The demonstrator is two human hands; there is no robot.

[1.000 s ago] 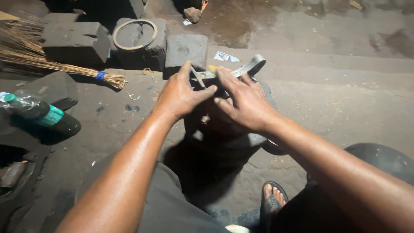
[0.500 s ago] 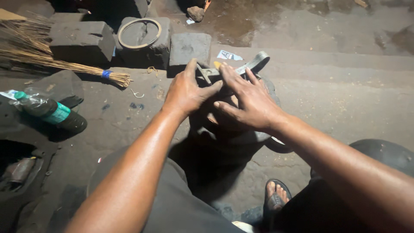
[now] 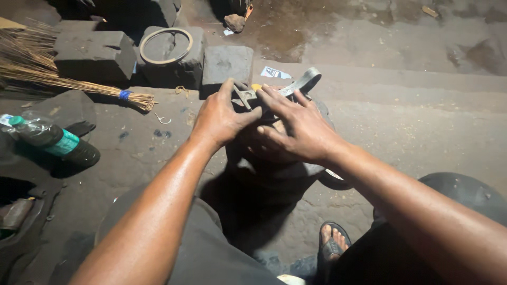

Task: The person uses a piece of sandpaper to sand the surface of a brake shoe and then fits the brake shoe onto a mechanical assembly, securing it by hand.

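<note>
barely shifted, both hands (image 3: pixel 264 124) stay clamped together on the grey strap (image 3: pixel 298 84).

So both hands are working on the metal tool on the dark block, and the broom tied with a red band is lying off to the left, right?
Not quite: in the head view the band on the broom is blue, not red. The rest holds: left hand and right hand are on the metal tool atop the dark block.

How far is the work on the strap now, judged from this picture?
Done: the grey strap already lies across the dark block. In hand: the left hand and right hand press on the strap and a small metal piece at its end. Left: I cannot tell whether they are joined; both hands cover that spot.
</note>
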